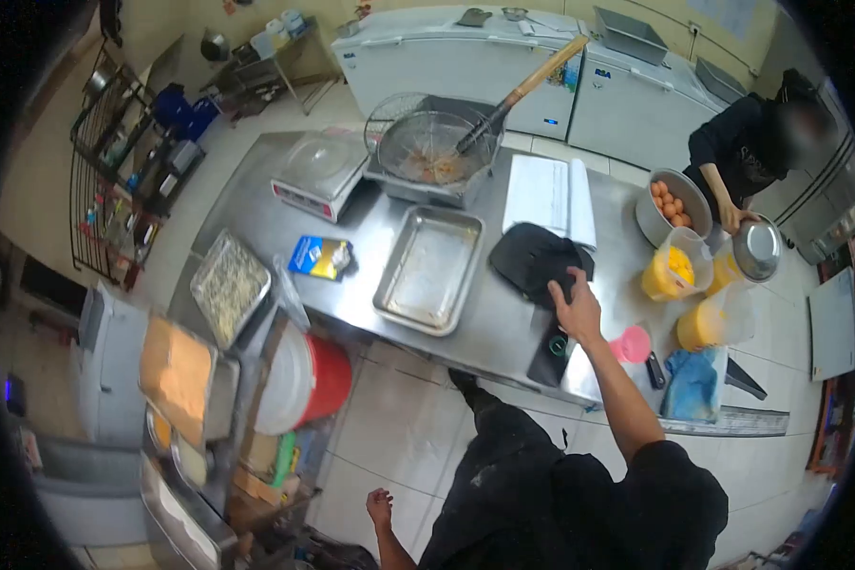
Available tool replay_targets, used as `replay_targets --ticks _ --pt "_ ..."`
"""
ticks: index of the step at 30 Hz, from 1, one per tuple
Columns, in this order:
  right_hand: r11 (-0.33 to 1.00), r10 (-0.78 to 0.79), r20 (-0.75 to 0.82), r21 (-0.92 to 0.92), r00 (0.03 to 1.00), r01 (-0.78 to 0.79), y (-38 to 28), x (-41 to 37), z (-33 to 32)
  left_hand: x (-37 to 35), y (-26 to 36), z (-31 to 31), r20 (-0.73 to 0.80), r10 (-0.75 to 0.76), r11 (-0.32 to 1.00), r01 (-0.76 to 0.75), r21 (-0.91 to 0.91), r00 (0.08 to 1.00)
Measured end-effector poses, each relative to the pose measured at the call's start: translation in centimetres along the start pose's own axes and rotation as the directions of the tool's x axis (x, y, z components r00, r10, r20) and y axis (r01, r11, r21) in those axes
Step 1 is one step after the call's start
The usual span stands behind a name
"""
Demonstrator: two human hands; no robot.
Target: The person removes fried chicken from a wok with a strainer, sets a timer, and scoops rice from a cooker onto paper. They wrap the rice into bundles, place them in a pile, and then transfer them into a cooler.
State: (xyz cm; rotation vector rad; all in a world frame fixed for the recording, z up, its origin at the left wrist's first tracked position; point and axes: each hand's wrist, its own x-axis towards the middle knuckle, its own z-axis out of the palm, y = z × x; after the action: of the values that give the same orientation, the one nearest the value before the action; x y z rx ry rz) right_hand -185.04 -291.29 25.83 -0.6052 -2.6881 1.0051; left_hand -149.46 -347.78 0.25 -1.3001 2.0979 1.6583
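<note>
My right hand (577, 306) reaches over the steel table with its fingers apart, right at the edge of a flat black item (534, 258). Its fingertips overlap that item in this view. Above it lies an open notebook (540, 198) with white pages. Just below and right of the hand are a pink cup (631, 344) and a small green ring-shaped thing (558, 346). My left hand (380, 506) hangs low over the tiled floor, away from the table, its fingers loosely bent and nothing visible in them.
A rectangular metal tray (429, 271), a scale (321, 174) and a wire strainer (432, 147) are on the table (361, 302). At right, a person grips a metal bowl (758, 249) beside pitchers of yolks (676, 274) and a pot of eggs (648, 217). A red bucket (329, 380) stands left.
</note>
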Motion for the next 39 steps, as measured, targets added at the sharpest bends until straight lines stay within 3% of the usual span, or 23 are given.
replay_targets --ticks 1,2,3,4,7,9,11,12,13,17,19,20,21,22,23,24,27,28,30,31,34,38,39 --pt "0.995 0.010 -0.032 0.101 0.999 -0.007 -0.6 3.5 1.9 2.0 2.3 -0.1 0.022 -0.030 0.999 0.029 0.024 0.999" --pt "0.972 -0.087 -0.184 0.199 0.979 0.124 -0.4 7.7 5.3 3.8 4.2 0.1 0.037 0.020 0.999 -0.022 0.038 0.999" --pt "0.955 -0.003 -0.107 0.295 0.994 0.035 -3.2 11.4 5.7 5.3 5.5 0.4 0.049 0.065 0.997 -0.068 0.049 0.997" --pt "0.935 -0.094 -0.229 0.314 0.969 0.165 -3.7 16.7 8.2 6.6 7.1 0.5 0.058 0.110 0.991 -0.114 0.063 0.992" --pt "0.812 -0.052 -0.487 0.487 0.872 0.320 -7.5 35.0 12.3 8.1 13.0 2.5 0.027 0.076 0.993 -0.079 0.092 0.997" --pt "0.764 0.175 -0.537 0.603 0.825 0.230 -10.9 45.6 12.4 9.6 14.6 3.1 0.073 0.011 0.997 -0.017 0.080 0.997" --pt "0.868 0.198 -0.598 0.475 0.777 0.145 -9.7 55.2 13.9 9.2 17.4 4.5 0.000 -0.076 0.987 0.075 0.139 0.997" --pt "0.905 0.270 -0.596 0.426 0.756 0.012 -9.3 58.5 13.9 9.6 15.7 4.1 0.143 0.087 0.996 -0.088 -0.002 0.986" --pt "0.921 0.339 -0.599 0.370 0.725 -0.124 -9.6 60.7 14.3 9.4 15.7 4.1 0.148 0.092 0.996 -0.091 -0.016 0.985" --pt "0.847 0.531 -0.580 0.346 0.617 -0.404 -13.8 59.9 13.3 9.3 17.3 4.6 0.192 -0.004 1.000 0.005 -0.006 0.981" --pt "0.831 0.537 -0.667 0.313 0.517 -0.460 -13.7 60.9 13.5 9.9 17.3 4.8 0.183 0.006 0.985 -0.038 0.170 0.983" --pt "0.831 0.549 -0.642 0.353 0.535 -0.430 -12.9 61.7 13.3 10.6 17.1 4.8 0.181 0.016 0.966 -0.062 0.251 0.983" --pt "0.831 0.556 -0.614 0.389 0.560 -0.399 -11.6 62.7 13.2 11.7 16.7 4.5 0.255 -0.038 0.990 0.003 0.138 0.966" --pt "0.828 0.560 -0.581 0.421 0.591 -0.371 -11.4 63.1 13.5 12.7 16.1 5.4 0.133 -0.055 0.969 0.021 0.245 0.990" --pt "0.815 0.576 -0.588 0.470 0.568 -0.339 -13.9 61.3 12.4 13.1 15.6 5.7 0.093 0.011 0.957 -0.038 0.289 0.996" --pt "0.853 0.504 -0.596 0.458 0.625 -0.252 -13.4 60.6 12.1 12.6 17.4 5.8 0.113 0.053 0.932 -0.090 0.352 0.992" --pt "0.868 0.283 -0.650 0.486 0.705 0.100 -14.5 61.4 9.5 13.1 20.4 7.9 0.080 -0.010 0.989 -0.001 0.145 0.997" --pt "0.679 0.285 -0.543 0.696 0.790 0.234 -14.7 61.3 8.7 12.8 21.1 7.8 0.096 0.009 0.988 -0.024 0.150 0.995" --pt "0.109 0.149 -0.353 0.934 0.924 0.340 -16.2 61.9 6.1 12.1 20.8 7.5 0.107 0.009 0.987 -0.025 0.156 0.994" --pt "0.086 0.071 -0.252 0.965 0.965 0.246 -19.9 58.0 3.6 11.9 20.7 7.6 0.095 -0.004 0.989 -0.011 0.151 0.995" --pt "-0.001 -0.094 -0.307 0.951 0.947 0.309 -23.1 58.2 -1.5 10.6 18.7 7.8 0.040 0.039 0.996 -0.042 0.077 0.998" --pt "0.107 -0.239 -0.417 0.886 0.877 0.451 -33.3 51.0 -9.9 6.6 12.2 7.4 -0.098 0.083 0.990 -0.093 -0.106 0.992" --pt "0.102 -0.190 -0.503 0.844 0.843 0.526 -35.9 50.0 -10.3 5.0 10.1 7.5 -0.143 0.076 0.987 -0.094 -0.130 0.987"
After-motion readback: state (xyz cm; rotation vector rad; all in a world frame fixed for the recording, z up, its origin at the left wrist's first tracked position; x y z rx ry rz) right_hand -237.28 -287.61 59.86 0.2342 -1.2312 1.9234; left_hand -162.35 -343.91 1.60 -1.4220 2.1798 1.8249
